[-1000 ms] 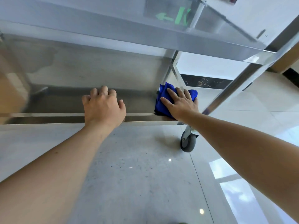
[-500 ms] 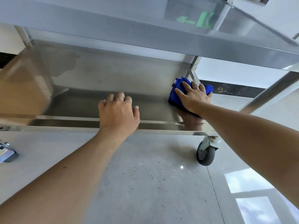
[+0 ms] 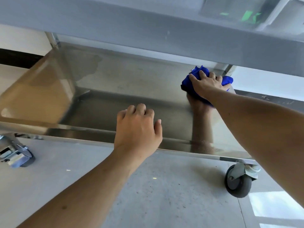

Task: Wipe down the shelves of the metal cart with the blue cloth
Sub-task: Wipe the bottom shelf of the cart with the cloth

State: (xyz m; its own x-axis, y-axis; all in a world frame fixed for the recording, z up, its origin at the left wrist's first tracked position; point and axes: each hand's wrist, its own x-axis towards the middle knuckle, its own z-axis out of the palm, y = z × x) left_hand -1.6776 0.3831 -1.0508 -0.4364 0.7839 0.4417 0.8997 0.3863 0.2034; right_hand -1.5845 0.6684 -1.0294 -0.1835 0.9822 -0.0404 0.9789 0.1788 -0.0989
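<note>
Right hand (image 3: 207,83), fingers spread, presses blue cloth (image 3: 194,83) at lower shelf (image 3: 131,83) far right corner; left hand (image 3: 137,129), fingers curled, rests on near edge.

No words or numbers can be read; the upper shelf (image 3: 164,38) only reflects blurred green marks (image 3: 248,15), too smeared to make out

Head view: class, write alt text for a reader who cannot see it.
A right hand presses a blue cloth onto the far right corner of a metal cart's lower shelf. The left hand rests on the shelf's front edge. A wheel stands on the floor.
</note>
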